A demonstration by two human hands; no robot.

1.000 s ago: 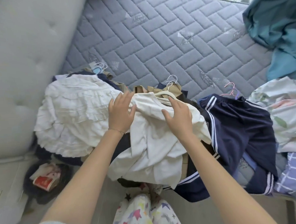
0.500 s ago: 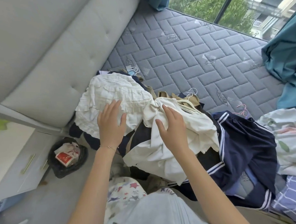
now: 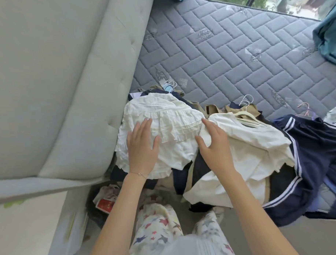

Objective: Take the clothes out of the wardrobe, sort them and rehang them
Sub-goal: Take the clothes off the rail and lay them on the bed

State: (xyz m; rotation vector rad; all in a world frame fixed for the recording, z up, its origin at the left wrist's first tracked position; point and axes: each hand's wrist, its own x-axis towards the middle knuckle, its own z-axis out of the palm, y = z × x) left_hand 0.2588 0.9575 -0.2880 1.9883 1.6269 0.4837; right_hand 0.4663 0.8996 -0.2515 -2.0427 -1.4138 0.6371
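A person leans over a bed, both bare arms reaching down to a heap of clothes at the near edge of the quilted grey-blue mattress [image 3: 236,48], close to the corner where it meets the padded grey headboard [image 3: 66,73]. The left hand [image 3: 142,147] lies flat on a white ruffled garment [image 3: 169,125], its fingers straight and together, gripping nothing. The right hand [image 3: 214,144] rests just beside it, where the ruffled piece meets a cream shirt [image 3: 249,143] – its fingers are spread and relaxed on the cloth, thumb out, not closed round anything. The cream shirt is on a pale hanger [image 3: 245,116], and thin wire hanger hooks [image 3: 246,101] stick up behind it. Dark navy and tan clothes show underneath both white pieces. To the right, along the same edge, lies a navy garment with white stripes [image 3: 312,151]. On the floor below the headboard corner sits a dark bin [image 3: 103,202] holding red packaging – partly hidden by the left arm.
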